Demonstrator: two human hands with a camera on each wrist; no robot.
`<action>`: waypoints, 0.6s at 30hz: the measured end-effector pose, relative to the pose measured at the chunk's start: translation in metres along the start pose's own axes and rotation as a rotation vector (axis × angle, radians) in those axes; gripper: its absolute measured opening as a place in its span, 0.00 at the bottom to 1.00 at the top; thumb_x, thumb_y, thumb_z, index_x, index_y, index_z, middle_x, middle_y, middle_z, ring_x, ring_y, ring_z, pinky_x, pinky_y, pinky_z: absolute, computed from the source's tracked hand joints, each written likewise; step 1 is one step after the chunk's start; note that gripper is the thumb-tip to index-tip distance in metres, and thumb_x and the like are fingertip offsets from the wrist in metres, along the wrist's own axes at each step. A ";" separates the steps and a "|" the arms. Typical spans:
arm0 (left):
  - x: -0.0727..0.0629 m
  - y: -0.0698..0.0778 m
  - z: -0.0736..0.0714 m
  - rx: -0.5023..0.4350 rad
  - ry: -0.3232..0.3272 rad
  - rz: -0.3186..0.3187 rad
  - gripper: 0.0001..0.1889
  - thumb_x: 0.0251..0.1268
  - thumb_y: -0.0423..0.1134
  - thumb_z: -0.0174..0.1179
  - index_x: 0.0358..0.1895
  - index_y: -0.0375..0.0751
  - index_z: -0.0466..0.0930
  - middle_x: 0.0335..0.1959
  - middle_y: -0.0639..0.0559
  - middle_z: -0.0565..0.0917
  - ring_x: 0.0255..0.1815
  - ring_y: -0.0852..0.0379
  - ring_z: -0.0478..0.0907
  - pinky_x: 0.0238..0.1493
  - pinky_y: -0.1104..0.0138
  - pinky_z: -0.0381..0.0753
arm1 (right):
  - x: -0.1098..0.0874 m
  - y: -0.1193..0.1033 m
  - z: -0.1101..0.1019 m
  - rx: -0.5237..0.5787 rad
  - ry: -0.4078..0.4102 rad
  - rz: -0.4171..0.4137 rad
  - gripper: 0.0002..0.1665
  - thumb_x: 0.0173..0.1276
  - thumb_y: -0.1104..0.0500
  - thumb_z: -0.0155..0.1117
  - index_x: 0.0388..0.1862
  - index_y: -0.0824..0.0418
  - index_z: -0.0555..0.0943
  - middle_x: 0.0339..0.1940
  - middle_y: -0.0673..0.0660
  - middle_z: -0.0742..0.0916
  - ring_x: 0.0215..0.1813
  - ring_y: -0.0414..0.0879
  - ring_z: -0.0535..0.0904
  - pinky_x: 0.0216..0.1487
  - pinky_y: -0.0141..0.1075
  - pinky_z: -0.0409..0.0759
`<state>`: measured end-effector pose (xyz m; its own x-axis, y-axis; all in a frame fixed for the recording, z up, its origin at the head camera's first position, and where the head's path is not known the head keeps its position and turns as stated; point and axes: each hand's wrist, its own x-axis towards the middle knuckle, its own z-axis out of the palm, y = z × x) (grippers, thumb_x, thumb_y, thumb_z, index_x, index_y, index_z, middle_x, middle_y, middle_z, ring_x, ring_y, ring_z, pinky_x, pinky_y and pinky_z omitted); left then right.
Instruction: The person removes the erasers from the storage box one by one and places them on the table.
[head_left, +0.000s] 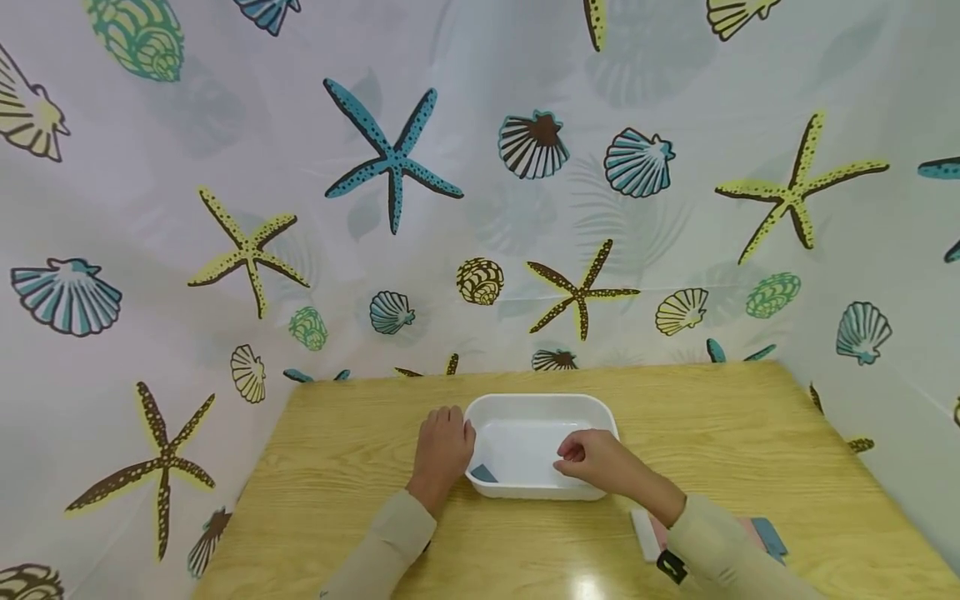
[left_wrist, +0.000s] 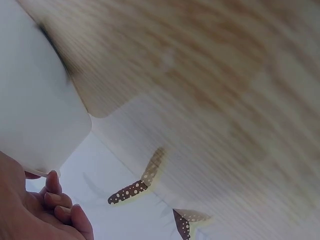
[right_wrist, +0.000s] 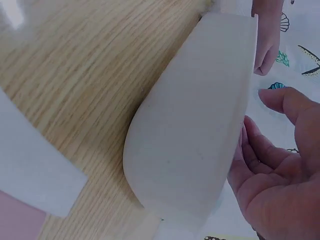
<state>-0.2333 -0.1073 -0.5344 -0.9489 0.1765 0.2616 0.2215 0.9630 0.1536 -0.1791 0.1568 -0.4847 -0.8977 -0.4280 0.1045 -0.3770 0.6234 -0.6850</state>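
A white oval-cornered basin [head_left: 536, 492] stands on the wooden table. At its left end my left hand [head_left: 444, 446] holds the rim; the left wrist view shows the same left hand [left_wrist: 47, 210] with curled fingers at the rim edge. A small blue-grey flat piece [head_left: 483, 473] lies inside, in the near left corner. Over the basin's right part hovers my right hand [head_left: 596, 460], its fingers loosely bent. In the right wrist view, the right hand [right_wrist: 280, 165] has thumb and forefinger apart, with nothing visible between them. Its lower fingers are partly hidden behind the basin wall [right_wrist: 195, 115].
Right of the basin, partly under my right forearm, lie a white flat piece [head_left: 645, 535], a pink piece [head_left: 752, 530] and a blue-grey piece [head_left: 770, 537]. A curtain [head_left: 480, 208] printed with starfish and shells surrounds the wooden table [head_left: 337, 467].
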 end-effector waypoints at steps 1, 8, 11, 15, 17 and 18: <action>0.000 0.000 -0.001 0.004 0.002 -0.002 0.14 0.69 0.46 0.46 0.39 0.37 0.72 0.29 0.49 0.71 0.32 0.53 0.66 0.35 0.63 0.68 | 0.003 0.001 0.002 -0.004 -0.011 -0.012 0.08 0.57 0.57 0.68 0.28 0.61 0.80 0.24 0.46 0.81 0.28 0.35 0.75 0.31 0.31 0.74; 0.002 0.000 -0.002 -0.005 0.009 -0.002 0.14 0.69 0.45 0.46 0.38 0.37 0.72 0.28 0.49 0.70 0.31 0.53 0.65 0.34 0.63 0.67 | 0.024 0.001 0.016 0.004 -0.177 -0.019 0.08 0.55 0.60 0.70 0.29 0.64 0.81 0.24 0.47 0.82 0.29 0.36 0.75 0.33 0.31 0.74; 0.003 0.000 -0.001 -0.006 0.006 0.006 0.14 0.69 0.45 0.46 0.37 0.37 0.72 0.28 0.49 0.70 0.31 0.53 0.65 0.33 0.63 0.67 | 0.032 0.002 0.021 -0.014 -0.265 -0.020 0.06 0.55 0.63 0.69 0.30 0.65 0.82 0.26 0.49 0.82 0.30 0.37 0.75 0.34 0.32 0.74; 0.002 -0.001 0.000 -0.003 0.003 0.009 0.14 0.69 0.46 0.45 0.37 0.38 0.72 0.27 0.50 0.69 0.30 0.54 0.65 0.33 0.64 0.67 | 0.042 0.002 0.028 -0.035 -0.351 -0.065 0.03 0.56 0.67 0.66 0.31 0.65 0.82 0.27 0.51 0.83 0.30 0.36 0.75 0.35 0.31 0.75; 0.002 -0.001 0.001 0.000 0.006 0.009 0.14 0.69 0.46 0.45 0.37 0.38 0.72 0.27 0.50 0.69 0.30 0.54 0.65 0.33 0.64 0.67 | 0.047 0.002 0.032 -0.037 -0.377 -0.085 0.03 0.56 0.68 0.66 0.31 0.65 0.83 0.28 0.51 0.83 0.30 0.35 0.75 0.35 0.31 0.75; 0.001 -0.001 0.001 0.000 0.006 0.009 0.14 0.69 0.46 0.45 0.37 0.38 0.72 0.27 0.50 0.69 0.30 0.54 0.65 0.33 0.63 0.67 | 0.049 0.001 0.034 -0.036 -0.387 -0.089 0.03 0.56 0.68 0.66 0.31 0.65 0.83 0.27 0.50 0.83 0.30 0.35 0.75 0.35 0.31 0.75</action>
<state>-0.2350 -0.1079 -0.5347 -0.9454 0.1841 0.2688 0.2301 0.9614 0.1511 -0.2161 0.1146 -0.5047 -0.7115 -0.6920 -0.1218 -0.4631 0.5922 -0.6594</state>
